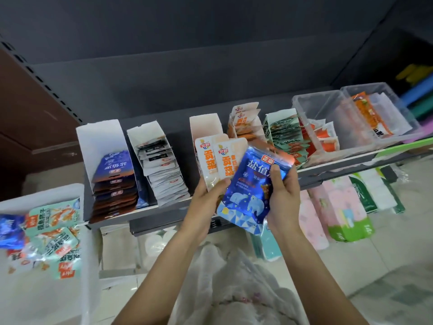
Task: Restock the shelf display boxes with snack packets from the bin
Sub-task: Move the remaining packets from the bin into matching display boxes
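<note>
Fingers [274, 171] of your right hand [284, 195] pinch the blue packet [248, 193]; your left hand [206, 195] clamps two orange packets [216, 158]. Foil looks light, slick, floppy. Grip near the edges.

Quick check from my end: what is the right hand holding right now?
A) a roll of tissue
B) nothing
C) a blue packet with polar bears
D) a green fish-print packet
C: the right hand grips the blue packet with polar bears printed on it, while the left hand holds white-and-orange packets in front of the shelf boxes.
</note>
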`<state>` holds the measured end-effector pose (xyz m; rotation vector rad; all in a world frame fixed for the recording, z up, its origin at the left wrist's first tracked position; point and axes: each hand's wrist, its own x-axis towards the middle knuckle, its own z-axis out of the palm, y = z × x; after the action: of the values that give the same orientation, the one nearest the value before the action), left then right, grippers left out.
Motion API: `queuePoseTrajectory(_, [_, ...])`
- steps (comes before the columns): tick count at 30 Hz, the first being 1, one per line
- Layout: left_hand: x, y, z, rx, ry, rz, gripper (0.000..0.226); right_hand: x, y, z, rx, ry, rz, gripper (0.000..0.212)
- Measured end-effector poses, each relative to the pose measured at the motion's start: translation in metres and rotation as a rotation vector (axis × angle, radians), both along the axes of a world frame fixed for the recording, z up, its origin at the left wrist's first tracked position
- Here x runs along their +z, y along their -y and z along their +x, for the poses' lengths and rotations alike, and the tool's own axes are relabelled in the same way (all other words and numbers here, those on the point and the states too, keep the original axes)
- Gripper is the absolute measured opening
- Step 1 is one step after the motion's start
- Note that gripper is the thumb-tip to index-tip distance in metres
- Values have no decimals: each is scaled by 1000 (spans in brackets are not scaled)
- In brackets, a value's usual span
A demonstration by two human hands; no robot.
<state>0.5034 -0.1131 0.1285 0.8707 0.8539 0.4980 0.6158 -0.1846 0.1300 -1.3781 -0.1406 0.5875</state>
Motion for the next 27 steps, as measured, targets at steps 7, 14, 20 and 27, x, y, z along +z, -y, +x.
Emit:
queuePoseTrajectory(7, [-6, 0, -4, 71, -66, 242, 34, 0, 16, 40, 152, 500, -258, 11])
queuePoseTrajectory(14, [-1, 15, 10, 50, -158, 301, 44, 4, 19, 55, 194, 577, -206, 56])
queuePoseTrajectory(20, [-5, 30, 16, 153, -222, 342, 43, 0, 22, 60, 555, 557, -254, 71])
queuePoseTrajectory(27, [13, 27, -27, 466, -287, 436, 45, 19, -1, 63, 765, 340, -208, 60])
